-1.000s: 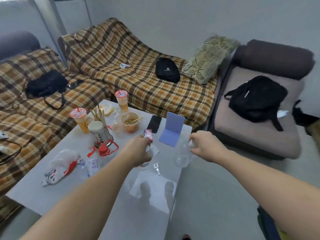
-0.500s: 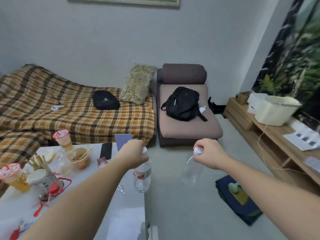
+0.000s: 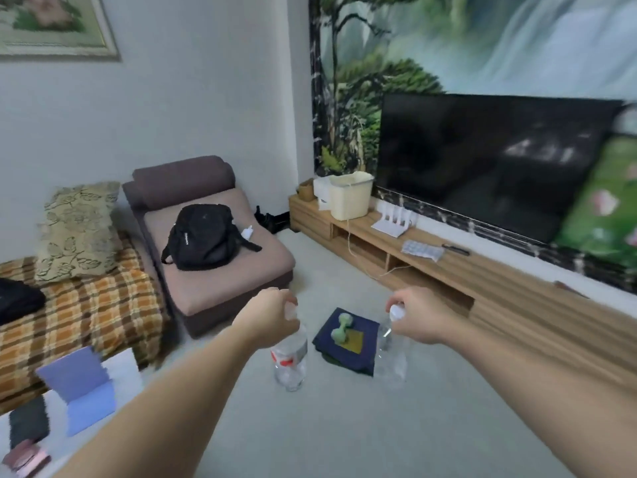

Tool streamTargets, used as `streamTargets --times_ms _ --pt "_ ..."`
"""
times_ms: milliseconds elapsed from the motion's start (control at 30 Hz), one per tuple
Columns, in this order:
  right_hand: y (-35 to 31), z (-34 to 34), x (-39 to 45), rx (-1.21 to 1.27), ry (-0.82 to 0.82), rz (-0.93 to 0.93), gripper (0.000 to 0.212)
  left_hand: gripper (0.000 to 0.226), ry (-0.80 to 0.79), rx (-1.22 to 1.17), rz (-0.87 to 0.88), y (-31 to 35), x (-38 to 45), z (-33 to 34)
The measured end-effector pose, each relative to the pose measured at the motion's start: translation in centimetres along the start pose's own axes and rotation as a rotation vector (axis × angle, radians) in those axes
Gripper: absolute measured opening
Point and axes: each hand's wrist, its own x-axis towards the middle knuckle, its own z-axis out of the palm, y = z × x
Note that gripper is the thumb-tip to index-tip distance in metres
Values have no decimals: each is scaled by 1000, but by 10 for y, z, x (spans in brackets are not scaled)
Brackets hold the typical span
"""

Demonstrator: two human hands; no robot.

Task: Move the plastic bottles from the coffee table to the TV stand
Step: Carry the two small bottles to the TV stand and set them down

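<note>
At seven o'clock, a corner of the white coffee table [image 3: 120, 369] shows, with a folded lilac card stand [image 3: 81, 391] on it. Just left of centre, the person's left hand [image 3: 272, 320] is closed around the neck of a clear plastic bottle with a red-and-white label [image 3: 291, 357], which hangs upright in the air, clear of the table. Between the bottles, on the floor at six o'clock, lies a dark blue mat with a green dumbbell [image 3: 344, 327]. The right hand [image 3: 415, 320] pinches the white cap end of a clear, label-free plastic bottle [image 3: 391, 353], also hanging.

At three o'clock runs the long, low wooden TV stand [image 3: 517, 291] under a black television [image 3: 482, 160]. Held only by their tops, the bottles may swing and slip. The mat and dumbbell lie in the likely walking path, a trip risk. A cream plastic bin [image 3: 351, 196] and white router [image 3: 394, 220] crowd the stand's far end.
</note>
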Motion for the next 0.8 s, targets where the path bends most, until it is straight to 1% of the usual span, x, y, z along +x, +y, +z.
streamTargets --times_ms 133,267,300,333,400,500,533,600,633,800 --pt "55 -26 -49 -57 100 154 20 35 -106 34 196 55 27 28" --pt "96 -43 -105 4 220 344 9 32 -176 55 391 111 39 61" --pt "105 -46 -119 5 252 393 10 32 -188 52 437 124 41 70" --pt "114 -49 -133 9 277 439 15 34 -197 36 474 138 41 78" --pt "129 -53 -159 32 314 519 23 38 -212 -9 523 166 39 93" --pt "153 -59 -191 63 331 611 26 40 -239 -20 592 206 36 111" --pt "161 -61 -201 75 329 632 23 39 -250 -15 615 219 35 116" --pt "179 -65 -217 100 336 659 8 36 -272 -29 651 246 32 125" --pt "188 -67 -224 111 348 672 6 35 -281 -45 666 259 30 130" --pt "234 -78 -239 169 366 699 14 37 -274 -91 705 320 18 147"
